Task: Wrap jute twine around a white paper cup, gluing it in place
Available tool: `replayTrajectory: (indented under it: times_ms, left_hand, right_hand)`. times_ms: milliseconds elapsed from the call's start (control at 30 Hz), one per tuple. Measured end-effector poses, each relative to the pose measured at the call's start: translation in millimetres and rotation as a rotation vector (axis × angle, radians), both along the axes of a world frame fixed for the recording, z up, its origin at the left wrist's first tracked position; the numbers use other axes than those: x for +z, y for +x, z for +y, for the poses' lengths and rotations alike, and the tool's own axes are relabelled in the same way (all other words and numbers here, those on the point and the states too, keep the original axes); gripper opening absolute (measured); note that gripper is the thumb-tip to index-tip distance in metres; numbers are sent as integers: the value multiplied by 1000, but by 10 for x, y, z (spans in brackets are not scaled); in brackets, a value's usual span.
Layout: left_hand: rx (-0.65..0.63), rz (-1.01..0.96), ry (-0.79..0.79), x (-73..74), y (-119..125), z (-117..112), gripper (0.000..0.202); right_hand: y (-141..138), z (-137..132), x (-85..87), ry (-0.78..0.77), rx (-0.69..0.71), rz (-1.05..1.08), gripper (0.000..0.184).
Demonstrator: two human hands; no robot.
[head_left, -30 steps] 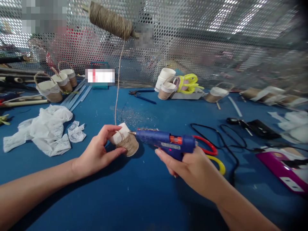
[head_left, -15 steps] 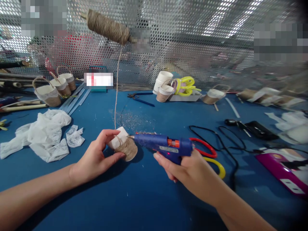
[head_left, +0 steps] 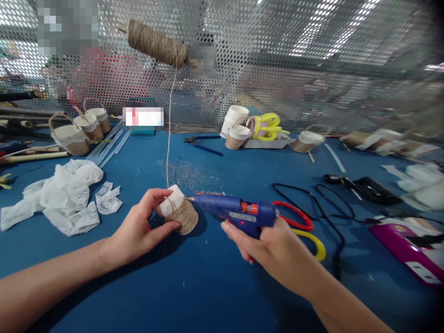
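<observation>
Between the thumb and fingers of my left hand (head_left: 135,229) is a small white cup (head_left: 174,198), tipped on its side. Brown twine (head_left: 187,217) is wound round its lower part. A strand of twine (head_left: 169,138) runs from the cup up to a large spool (head_left: 156,42). My right hand (head_left: 274,247) grips a blue hot glue gun (head_left: 222,206) with a small red light showing. The gun's metal nozzle points left and is at the cup's wall, by the edge of the wound twine; whether it touches I cannot tell.
White lace (head_left: 65,194) lies at the left. Small twine-wrapped baskets (head_left: 74,141) stand behind it. Blue-handled pliers (head_left: 204,144), stacked white cups (head_left: 236,118) and yellow tubing (head_left: 267,127) are at the back. Scissors with red and yellow handles (head_left: 317,245) and a black cord (head_left: 312,199) lie right.
Hardly anything differs. Both hands, the cup and the glue gun keep their positions relative to each other; the whole view has shifted very slightly.
</observation>
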State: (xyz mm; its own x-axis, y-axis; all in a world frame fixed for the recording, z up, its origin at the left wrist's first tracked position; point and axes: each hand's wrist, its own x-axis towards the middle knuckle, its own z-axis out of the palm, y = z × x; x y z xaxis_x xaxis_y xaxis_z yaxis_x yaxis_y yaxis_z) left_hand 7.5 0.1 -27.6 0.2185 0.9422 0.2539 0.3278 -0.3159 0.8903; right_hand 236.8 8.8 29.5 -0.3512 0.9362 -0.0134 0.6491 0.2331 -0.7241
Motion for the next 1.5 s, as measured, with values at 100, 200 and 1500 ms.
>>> replayTrajectory:
  times_ms: [100, 200, 1500]
  left_hand:
    - [-5, 9, 14, -12, -9, 4, 42]
    - [-13, 9, 8, -21, -15, 3, 43]
    - [-37, 6, -31, -11, -19, 6, 43]
  right_hand:
    - [5, 1, -10, 17, 9, 9, 38]
    - [21, -7, -31, 16, 9, -14, 38]
    - [11, -59, -20, 44, 82, 9, 27]
